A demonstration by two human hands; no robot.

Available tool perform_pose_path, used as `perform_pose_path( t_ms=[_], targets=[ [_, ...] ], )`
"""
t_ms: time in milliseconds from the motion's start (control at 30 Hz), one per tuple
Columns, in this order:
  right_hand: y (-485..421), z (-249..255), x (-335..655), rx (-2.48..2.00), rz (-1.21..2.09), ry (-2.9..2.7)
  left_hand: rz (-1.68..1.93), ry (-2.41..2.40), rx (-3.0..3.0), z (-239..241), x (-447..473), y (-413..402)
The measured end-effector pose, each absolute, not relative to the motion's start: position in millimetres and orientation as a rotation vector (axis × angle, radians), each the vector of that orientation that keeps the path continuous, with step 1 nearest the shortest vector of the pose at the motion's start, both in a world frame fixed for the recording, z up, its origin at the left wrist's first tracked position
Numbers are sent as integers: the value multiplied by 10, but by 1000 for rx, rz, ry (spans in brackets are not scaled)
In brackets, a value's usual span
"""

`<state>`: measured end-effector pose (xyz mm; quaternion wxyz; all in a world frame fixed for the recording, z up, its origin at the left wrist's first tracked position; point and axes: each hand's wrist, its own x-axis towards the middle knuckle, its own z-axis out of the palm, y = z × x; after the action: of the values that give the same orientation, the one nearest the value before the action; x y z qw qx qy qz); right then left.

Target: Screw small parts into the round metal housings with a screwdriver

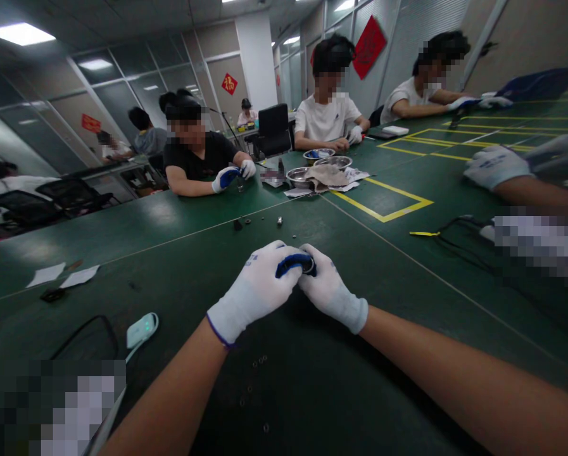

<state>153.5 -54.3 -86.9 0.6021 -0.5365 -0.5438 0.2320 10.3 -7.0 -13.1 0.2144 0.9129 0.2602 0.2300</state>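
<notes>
My left hand (269, 278), in a white glove with blue-coated fingers, is closed in front of me above the green table. Against it presses my right hand (328, 288), gloved alike and closed too. Between the fingertips shows a small round part with a shiny metallic rim (308, 268); the fingers cover most of it. Just beyond the hands lie a small shiny metal piece (279, 220), a dark cone-like piece (237, 224), a dark ring (248, 221) and a tiny metal bit (294, 236). Several small rings (266, 428) lie nearer to me.
Metal bowls (299, 177) and a brown cloth (328, 177) stand ahead. A co-worker's gloved hand (497, 166) is at the right, near a black cable (454, 221). To the left are a pale device (141, 330) with a cord and white papers (79, 277). Other people sit across the table.
</notes>
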Motion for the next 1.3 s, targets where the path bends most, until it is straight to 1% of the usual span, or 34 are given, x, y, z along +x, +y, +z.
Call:
perform_pose_path(
  t_ms=[200,367,500,700,900,1067,1233,1300],
  targets=[
    [-510,-851,1566,-1240,473,-1200,685,628,2786,-267,125,-98],
    [-489,-836,1596,-1271,426,-1210,695,620,2845,-318,117,-85],
    [-493,-838,1616,-1294,409,-1249,679,654,2729,-283,131,-71],
    [-505,-882,1622,-1295,338,-1391,562,720,2523,-221,146,-41],
    [-482,-940,1635,-1305,241,-1500,569,785,2359,-252,125,-14],
    [-468,-986,1625,-1324,145,-1568,555,809,2375,-271,116,6],
    [-453,-1000,1618,-1328,190,-1547,521,885,2504,-317,154,-6],
    [-452,-991,1620,-1321,214,-1508,571,902,2528,-339,175,-16]
  ],
)
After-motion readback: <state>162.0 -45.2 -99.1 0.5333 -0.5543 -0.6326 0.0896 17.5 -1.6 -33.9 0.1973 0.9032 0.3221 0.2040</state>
